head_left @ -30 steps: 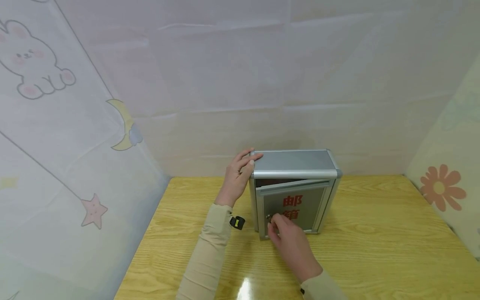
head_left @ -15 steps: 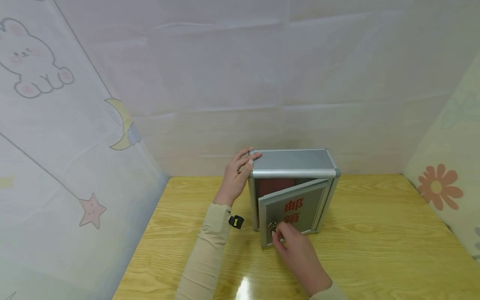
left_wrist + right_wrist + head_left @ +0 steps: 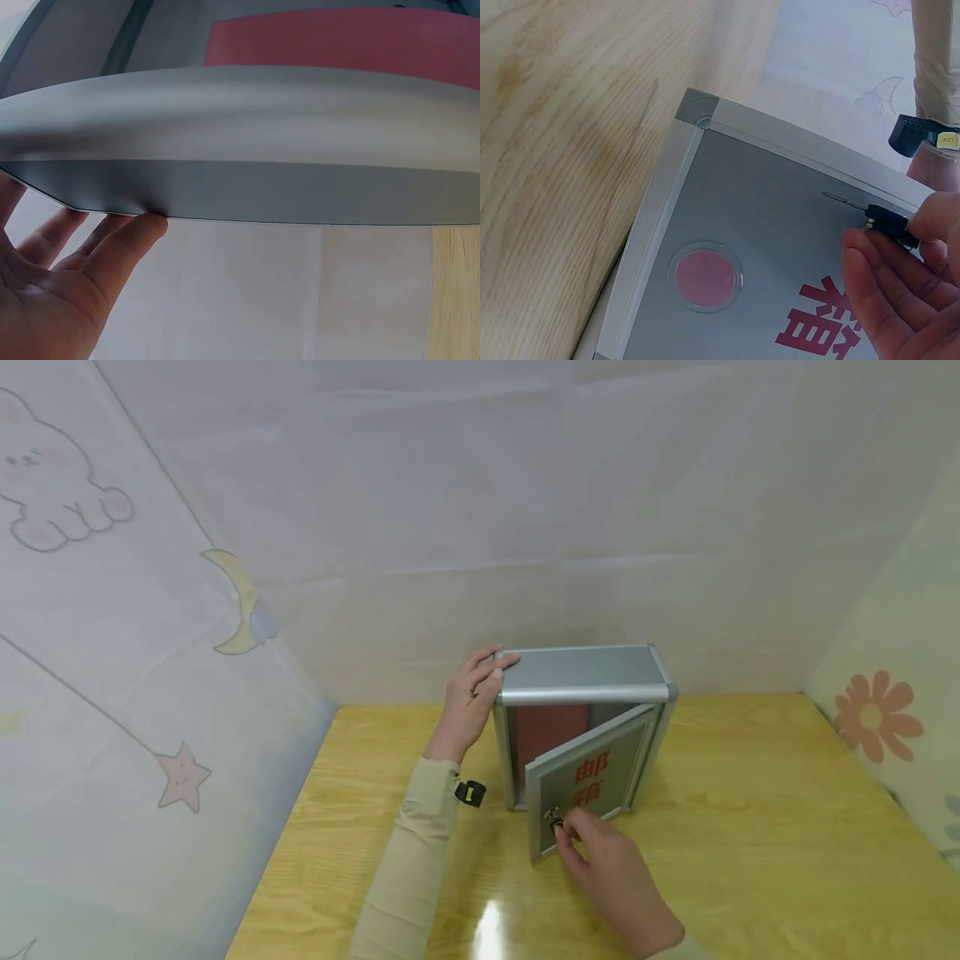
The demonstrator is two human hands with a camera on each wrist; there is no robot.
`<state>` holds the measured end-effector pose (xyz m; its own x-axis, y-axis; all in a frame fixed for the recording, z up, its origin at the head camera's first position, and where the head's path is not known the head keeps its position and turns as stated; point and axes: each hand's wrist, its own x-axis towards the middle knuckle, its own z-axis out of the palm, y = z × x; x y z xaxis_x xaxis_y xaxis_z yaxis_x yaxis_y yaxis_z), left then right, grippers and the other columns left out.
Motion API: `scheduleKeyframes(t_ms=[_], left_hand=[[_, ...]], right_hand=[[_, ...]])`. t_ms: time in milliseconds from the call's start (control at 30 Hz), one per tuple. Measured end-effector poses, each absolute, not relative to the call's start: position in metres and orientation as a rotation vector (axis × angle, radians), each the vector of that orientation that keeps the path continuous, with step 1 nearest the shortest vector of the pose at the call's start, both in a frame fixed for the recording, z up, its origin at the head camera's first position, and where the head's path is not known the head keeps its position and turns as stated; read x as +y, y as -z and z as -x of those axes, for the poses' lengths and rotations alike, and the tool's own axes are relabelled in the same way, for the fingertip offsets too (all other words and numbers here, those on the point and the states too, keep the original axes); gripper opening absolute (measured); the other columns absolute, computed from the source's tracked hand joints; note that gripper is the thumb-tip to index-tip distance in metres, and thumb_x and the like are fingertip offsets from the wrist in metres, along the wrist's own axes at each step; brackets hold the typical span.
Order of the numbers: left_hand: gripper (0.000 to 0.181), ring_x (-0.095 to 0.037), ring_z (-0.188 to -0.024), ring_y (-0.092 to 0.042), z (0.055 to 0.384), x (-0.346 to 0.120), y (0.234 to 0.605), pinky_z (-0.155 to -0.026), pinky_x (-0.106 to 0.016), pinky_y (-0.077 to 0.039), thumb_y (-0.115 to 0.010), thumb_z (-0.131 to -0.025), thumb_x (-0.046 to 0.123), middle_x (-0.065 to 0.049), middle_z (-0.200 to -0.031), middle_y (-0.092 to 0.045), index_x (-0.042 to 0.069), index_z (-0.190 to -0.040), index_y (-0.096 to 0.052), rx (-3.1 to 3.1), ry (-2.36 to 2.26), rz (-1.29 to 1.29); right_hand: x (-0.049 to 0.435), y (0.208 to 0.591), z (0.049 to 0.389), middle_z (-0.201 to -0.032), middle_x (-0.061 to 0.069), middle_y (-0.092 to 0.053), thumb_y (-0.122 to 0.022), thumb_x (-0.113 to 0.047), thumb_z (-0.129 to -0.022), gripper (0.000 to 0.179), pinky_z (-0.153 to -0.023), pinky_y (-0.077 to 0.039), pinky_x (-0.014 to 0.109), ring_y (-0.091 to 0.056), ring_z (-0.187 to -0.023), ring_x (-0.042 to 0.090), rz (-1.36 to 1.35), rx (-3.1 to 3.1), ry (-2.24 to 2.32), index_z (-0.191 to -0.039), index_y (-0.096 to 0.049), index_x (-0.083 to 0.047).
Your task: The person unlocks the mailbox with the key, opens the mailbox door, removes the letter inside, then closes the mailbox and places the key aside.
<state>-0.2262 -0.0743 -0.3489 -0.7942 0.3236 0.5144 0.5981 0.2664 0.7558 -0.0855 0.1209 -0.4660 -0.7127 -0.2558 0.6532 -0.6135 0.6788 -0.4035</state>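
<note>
A grey metal mailbox (image 3: 585, 668) stands upright on the wooden table, its front door (image 3: 592, 768) swung partly outward and marked with red characters. My left hand (image 3: 468, 702) rests on the box's top left corner, fingers fairly straight and spread over the edge. In the left wrist view, fingertips (image 3: 154, 223) touch the top panel. With thumb and fingers, my right hand (image 3: 611, 877) pinches a black-headed key (image 3: 889, 219) at the door's lock. A metal key blade (image 3: 844, 199) points away from the hand. Inside the box, a red panel-like thing (image 3: 551, 731) shows; its kind is unclear.
The yellow wooden table (image 3: 750, 827) runs around the box. Behind it stands a pale cloth backdrop (image 3: 450, 527), with printed side walls left and right. Low on the door is a round window (image 3: 705, 277) with pink showing through. A black wrist strap device (image 3: 470, 793) sits on the left wrist.
The mailbox door has swung further outward, pulled by my right hand on the key, toward the front and slightly right. More of the red thing inside shows. My left hand stays on the corner.
</note>
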Motion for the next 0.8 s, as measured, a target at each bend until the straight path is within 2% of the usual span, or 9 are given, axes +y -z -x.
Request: scheduleKeyframes(t_ms=[67,200,467,667,800], left_hand=[[0.035,-0.035,-0.132,-0.037,0.2271,-0.0734,0.3487,-0.099,-0.052,-0.037,-0.042,-0.101,0.012,-0.015,-0.144,-0.041,0.000,-0.130,-0.059,-2.277,1.539,0.860],[0.035,-0.036,-0.132,-0.037,0.2281,-0.0734,0.3478,-0.098,-0.053,-0.037,-0.042,-0.100,0.008,-0.016,-0.143,-0.042,0.000,-0.129,-0.059,-2.257,1.536,0.860],[0.035,-0.037,-0.131,-0.037,0.2273,-0.0745,0.3483,-0.100,-0.053,-0.036,-0.042,-0.099,0.005,-0.018,-0.143,-0.042,-0.002,-0.129,-0.059,-2.267,1.533,0.868],[0.035,-0.038,-0.133,-0.035,0.2272,-0.0734,0.3491,-0.100,-0.052,-0.035,-0.042,-0.101,0.009,-0.019,-0.142,-0.041,-0.003,-0.129,-0.058,-2.254,1.550,0.883],[0.034,-0.039,-0.133,-0.034,0.2269,-0.0737,0.3483,-0.100,-0.053,-0.035,-0.042,-0.100,0.005,-0.019,-0.142,-0.041,-0.003,-0.129,-0.058,-2.250,1.556,0.887]], right_hand=[[0.1229,0.4645,0.0842,-0.077,-0.010,-0.058,-0.062,-0.012,-0.088,0.009,-0.057,-0.046,0.014,-0.059,-0.067,0.007,-0.670,-2.317,-0.833,-0.084,-0.054,-0.013],[0.1254,0.4625,0.0826,-0.076,-0.011,-0.056,-0.071,-0.003,-0.077,0.021,-0.054,-0.044,0.015,-0.056,-0.065,0.003,-0.658,-2.330,-0.806,-0.084,-0.054,-0.014],[0.1275,0.4649,0.0799,-0.072,-0.011,-0.056,-0.063,-0.012,-0.086,0.009,-0.048,-0.037,0.011,-0.048,-0.056,-0.001,-0.672,-2.326,-0.782,-0.083,-0.054,-0.013],[0.1273,0.4652,0.0792,-0.072,-0.012,-0.055,-0.073,-0.003,-0.075,0.022,-0.048,-0.037,0.011,-0.048,-0.055,0.000,-0.656,-2.334,-0.777,-0.083,-0.054,-0.014],[0.1269,0.4654,0.0798,-0.072,-0.012,-0.055,-0.073,-0.002,-0.074,0.024,-0.048,-0.036,0.011,-0.048,-0.055,-0.001,-0.649,-2.346,-0.775,-0.083,-0.054,-0.014]])
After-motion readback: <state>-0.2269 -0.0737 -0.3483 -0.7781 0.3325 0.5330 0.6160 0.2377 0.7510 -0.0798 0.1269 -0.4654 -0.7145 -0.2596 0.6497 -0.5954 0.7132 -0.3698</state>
